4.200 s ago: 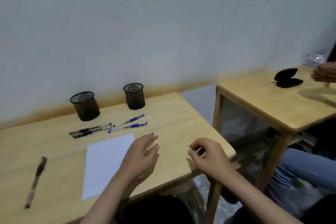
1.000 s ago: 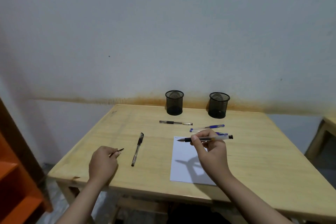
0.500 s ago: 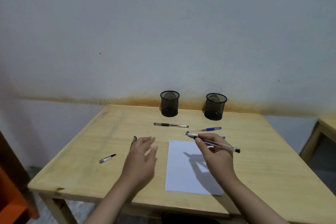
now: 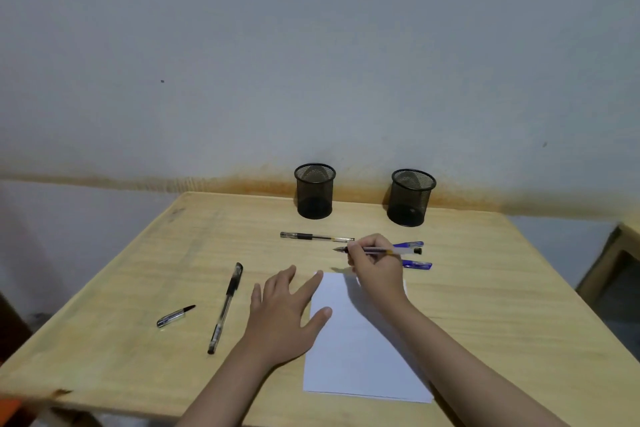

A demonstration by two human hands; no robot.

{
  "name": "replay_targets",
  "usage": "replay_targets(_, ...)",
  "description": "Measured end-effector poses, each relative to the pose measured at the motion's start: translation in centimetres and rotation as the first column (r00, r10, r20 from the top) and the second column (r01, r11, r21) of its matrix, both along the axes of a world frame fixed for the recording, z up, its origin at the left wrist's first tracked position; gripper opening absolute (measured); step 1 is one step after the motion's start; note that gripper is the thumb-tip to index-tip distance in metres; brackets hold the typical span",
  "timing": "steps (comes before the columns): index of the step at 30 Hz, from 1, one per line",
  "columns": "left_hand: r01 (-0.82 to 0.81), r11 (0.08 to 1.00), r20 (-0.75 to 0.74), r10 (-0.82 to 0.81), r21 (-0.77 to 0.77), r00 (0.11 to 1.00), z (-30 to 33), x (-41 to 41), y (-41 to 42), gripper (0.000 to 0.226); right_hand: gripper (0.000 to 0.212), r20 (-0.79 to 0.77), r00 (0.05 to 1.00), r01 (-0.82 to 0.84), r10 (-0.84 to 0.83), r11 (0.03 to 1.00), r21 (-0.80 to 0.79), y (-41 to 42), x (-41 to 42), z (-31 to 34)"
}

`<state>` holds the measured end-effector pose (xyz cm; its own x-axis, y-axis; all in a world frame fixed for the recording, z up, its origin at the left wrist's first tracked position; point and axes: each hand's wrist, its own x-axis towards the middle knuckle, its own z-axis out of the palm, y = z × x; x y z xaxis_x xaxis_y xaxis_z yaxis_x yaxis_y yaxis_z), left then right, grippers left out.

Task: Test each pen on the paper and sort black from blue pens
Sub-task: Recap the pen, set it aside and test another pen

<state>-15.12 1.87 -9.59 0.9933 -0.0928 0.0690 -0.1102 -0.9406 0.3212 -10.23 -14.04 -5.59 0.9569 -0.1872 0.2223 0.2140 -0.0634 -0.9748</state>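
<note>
1. Your right hand [image 4: 375,263] pinches an uncapped pen [image 4: 381,250] at frame centre, its tip past the top edge of the paper [image 4: 360,357]. Lower it there and you ink the table [image 4: 502,305].
2. Your left hand [image 4: 287,308] lies open and flat, fingers on the sheet's left edge. Ease off and the paper may slide as you write.
3. The loose cap [image 4: 175,316] sits at lower left, near the table edge; a nudge could send it off.
4. Two mesh cups [image 4: 314,191] stand at the back. Mix up the colours and the sort fails.
</note>
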Motion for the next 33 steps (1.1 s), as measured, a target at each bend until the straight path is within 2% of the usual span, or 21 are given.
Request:
replay_targets(3, -0.003, 1.0, 0.0, 0.003, 0.01, 1.0, -0.1, 0.1, 0.0, 0.062, 0.009, -0.059, 0.996, -0.064, 0.062, 0.997, -0.036, 0.9, 1.6, -0.3)
replay_targets(10, -0.009, 1.0, -0.02, 0.009, 0.016, 1.0, -0.5, 0.6, -0.1, 0.062, 0.007, -0.042, 0.995, -0.101, 0.095, 0.979, -0.177, 1.0, 2.3, -1.2)
replay_targets(14, -0.016, 1.0, -0.017, 0.016, -0.003, 1.0, -0.5, 0.5, -0.1, 0.06, 0.006, -0.119, 0.986, -0.129, 0.115, 0.984, -0.123, 0.9, 2.6, -1.0)
replay_targets(18, -0.017, 0.998, 0.018, 0.018, -0.067, 1.0, -0.3, 0.3, 0.0, 0.073, 0.006, -0.103, 0.982, -0.175, 0.16, 0.972, -0.155, 0.7, 2.5, -1.2)
replay_targets(23, -0.019, 0.994, 0.044, 0.023, -0.104, 0.999, -0.3, 0.3, 0.2, 0.061, 0.017, -0.044, 0.991, -0.13, 0.125, 0.979, -0.154, 0.6, 2.3, -1.5)
replay_targets(26, -0.013, 0.995, 0.046, 0.018, -0.098, 0.999, -0.2, 0.3, 0.2, 0.069, 0.02, -0.065, 0.989, -0.142, 0.134, 0.977, -0.159, 0.7, 2.4, -1.6)
replay_targets(28, -0.009, 0.997, 0.039, 0.012, -0.081, 0.999, -0.2, 0.3, 0.2, 0.069, 0.021, -0.077, 0.988, -0.141, 0.133, 0.982, -0.126, 0.7, 2.6, -1.7)
replay_targets(33, 0.001, 1.0, 0.002, -0.001, -0.002, 1.0, -0.5, 0.3, 0.1, 0.068, 0.022, -0.089, 0.987, -0.147, 0.134, 0.976, -0.16, 0.8, 2.8, -2.0)
